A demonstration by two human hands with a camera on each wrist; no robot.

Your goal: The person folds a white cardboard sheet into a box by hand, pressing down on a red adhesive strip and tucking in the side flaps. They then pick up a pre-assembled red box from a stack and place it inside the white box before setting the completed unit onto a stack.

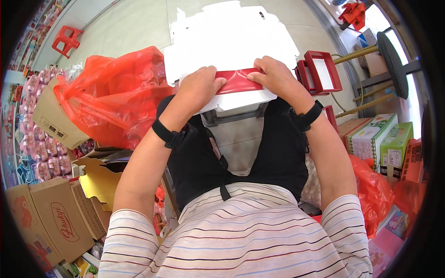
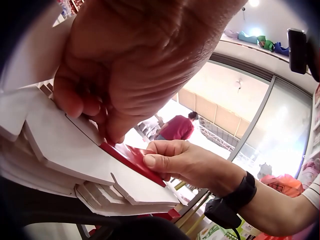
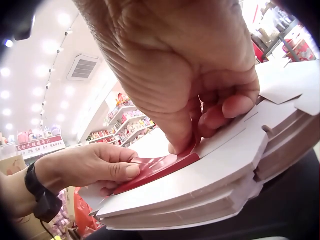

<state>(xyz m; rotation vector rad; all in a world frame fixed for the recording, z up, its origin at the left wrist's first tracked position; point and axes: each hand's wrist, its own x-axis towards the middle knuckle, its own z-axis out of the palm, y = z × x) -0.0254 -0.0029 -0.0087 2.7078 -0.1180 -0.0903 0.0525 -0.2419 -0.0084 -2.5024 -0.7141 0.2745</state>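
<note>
While both hands work at the near edge of a stack of white card blanks (image 1: 232,37), a glossy red strip (image 1: 238,79) lies along that edge in the upper middle of the head view. The blanks are flat, matte, die-cut sheets with notched tabs, piled in loose layers whose rims step out unevenly. The strip is smooth, thin and shiny, slightly bowed upward between the hands, and its long axis runs left to right across the frame. The left hand (image 1: 199,88) pinches the strip's left end with thumb and curled fingers; the right hand (image 1: 273,76) pinches the right end the same way, fingertips pressing into the card beneath. The stack overhangs a grey support (image 1: 234,113) on the person's side. Pale bare floor lies beyond the stack at the top of the frame. A crinkled red plastic bag (image 1: 116,92) sits close on the left and rigid red trays (image 1: 323,72) stand just beside the stack on the right, with printed cartons (image 1: 371,136) crowding the right edge.
</note>
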